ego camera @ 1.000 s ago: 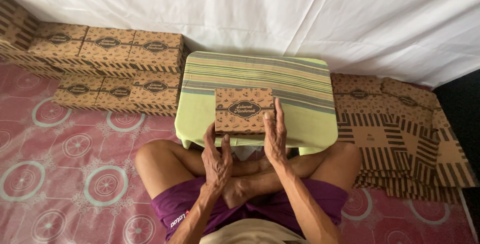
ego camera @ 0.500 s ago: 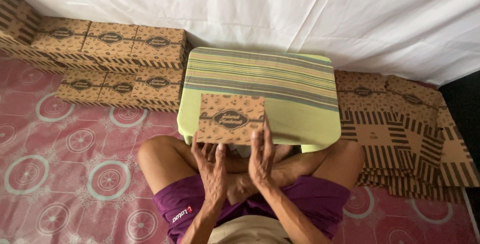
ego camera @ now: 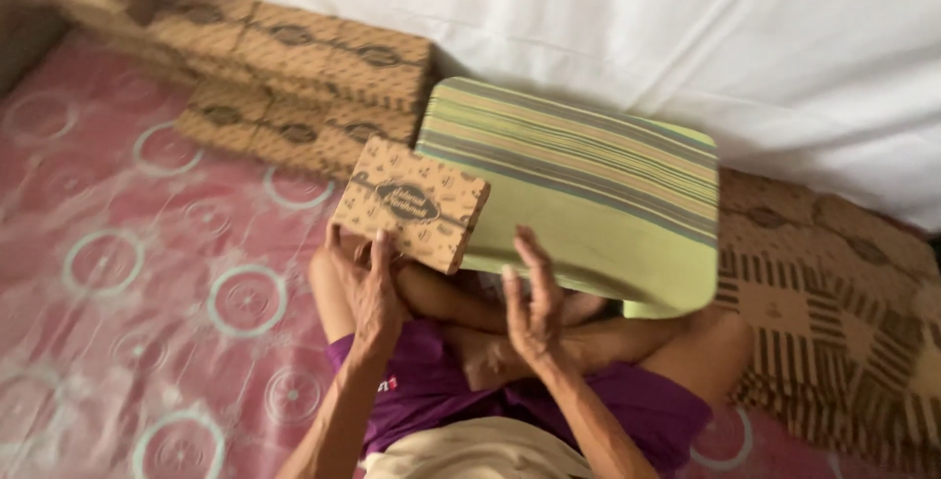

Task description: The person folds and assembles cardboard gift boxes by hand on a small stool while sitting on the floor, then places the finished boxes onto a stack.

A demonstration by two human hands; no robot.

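My left hand (ego camera: 372,288) holds a closed brown patterned cardboard box (ego camera: 410,202) from below, lifted off to the left of a small green striped table (ego camera: 588,185). The box has a dark oval label on its lid and is tilted. My right hand (ego camera: 534,302) hovers free with fingers apart, just right of the box and in front of the table's near edge, touching nothing. I sit cross-legged in purple shorts behind the table.
Stacked closed brown boxes (ego camera: 294,77) line the wall at the back left. Flat unfolded box blanks (ego camera: 833,283) lie in a pile at the right. A pink mat with ring patterns (ego camera: 147,293) covers the floor; white cloth (ego camera: 686,18) hangs behind.
The box has come off the table and moved left, now held by my left hand alone. My right hand has let go. The view has swung left.
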